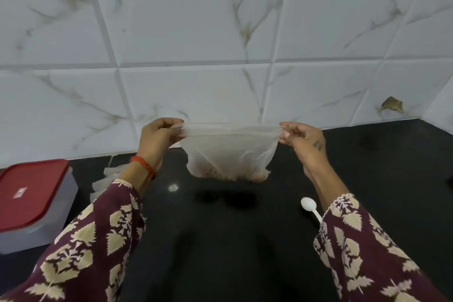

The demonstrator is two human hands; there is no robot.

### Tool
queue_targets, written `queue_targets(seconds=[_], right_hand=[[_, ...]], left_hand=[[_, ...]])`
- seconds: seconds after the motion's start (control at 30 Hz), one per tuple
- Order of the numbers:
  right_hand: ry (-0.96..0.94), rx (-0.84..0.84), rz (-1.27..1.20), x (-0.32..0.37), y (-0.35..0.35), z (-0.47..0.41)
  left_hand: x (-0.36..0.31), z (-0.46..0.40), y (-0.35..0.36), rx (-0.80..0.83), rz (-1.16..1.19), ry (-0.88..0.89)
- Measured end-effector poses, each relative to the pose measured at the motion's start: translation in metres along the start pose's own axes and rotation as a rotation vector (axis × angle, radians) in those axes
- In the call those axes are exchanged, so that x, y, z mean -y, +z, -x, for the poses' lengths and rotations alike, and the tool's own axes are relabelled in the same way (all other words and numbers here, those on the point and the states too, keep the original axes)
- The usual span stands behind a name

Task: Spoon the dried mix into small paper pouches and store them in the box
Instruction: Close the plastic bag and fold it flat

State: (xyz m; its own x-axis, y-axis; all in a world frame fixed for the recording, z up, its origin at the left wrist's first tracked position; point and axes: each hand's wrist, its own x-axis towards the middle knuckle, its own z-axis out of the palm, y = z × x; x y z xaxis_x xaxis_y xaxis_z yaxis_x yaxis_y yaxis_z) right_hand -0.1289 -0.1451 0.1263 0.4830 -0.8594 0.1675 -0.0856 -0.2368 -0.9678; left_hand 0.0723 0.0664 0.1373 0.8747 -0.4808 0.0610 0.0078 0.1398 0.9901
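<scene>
A translucent bag [230, 154] with reddish-brown dried mix at its bottom hangs above the black counter [220, 240]. My left hand [157, 140] pinches its top left corner and my right hand [304, 142] pinches its top right corner, stretching the mouth wide between them. A white plastic spoon [309, 205] lies on the counter below my right wrist, its handle partly hidden by my sleeve. A box with a red lid [31, 193] stands closed at the left edge. Several white paper pouches [107, 179] lie behind my left forearm, partly hidden.
A white marble-patterned tiled wall [220, 32] rises right behind the counter. A small brown chip [392, 105] marks the wall at the right. A dark object [449, 182] peeks in at the far right edge.
</scene>
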Motion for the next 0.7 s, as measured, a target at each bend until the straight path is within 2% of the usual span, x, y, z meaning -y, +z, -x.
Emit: queue_targets(seconds=[0.1,0.23,0.33,0.4,0.5,0.6,0.7], right_hand=[[-0.061,0.050,0.054,-0.016,-0.002,0.020],[-0.292,-0.006,0.378,-0.068,0.000,0.056],[-0.300,0.070,0.449,-0.107,-0.009,0.075],[-0.288,0.141,0.456,-0.123,-0.015,0.087],[-0.168,0.268,0.449,-0.143,-0.021,0.107],[-0.055,0.312,0.449,-0.149,-0.018,0.113],[0.044,0.287,0.499,-0.151,-0.012,0.113]], left_hand=[[0.023,0.017,-0.018,0.065,-0.263,0.170],[0.081,0.041,-0.048,0.135,-0.822,0.459],[0.116,0.062,-0.063,0.239,-0.953,0.573],[0.130,0.074,-0.072,0.329,-0.964,0.515],[0.145,0.091,-0.079,0.474,-0.914,0.195],[0.155,0.099,-0.081,0.472,-0.835,-0.100],[0.159,0.100,-0.078,0.390,-0.838,-0.147]])
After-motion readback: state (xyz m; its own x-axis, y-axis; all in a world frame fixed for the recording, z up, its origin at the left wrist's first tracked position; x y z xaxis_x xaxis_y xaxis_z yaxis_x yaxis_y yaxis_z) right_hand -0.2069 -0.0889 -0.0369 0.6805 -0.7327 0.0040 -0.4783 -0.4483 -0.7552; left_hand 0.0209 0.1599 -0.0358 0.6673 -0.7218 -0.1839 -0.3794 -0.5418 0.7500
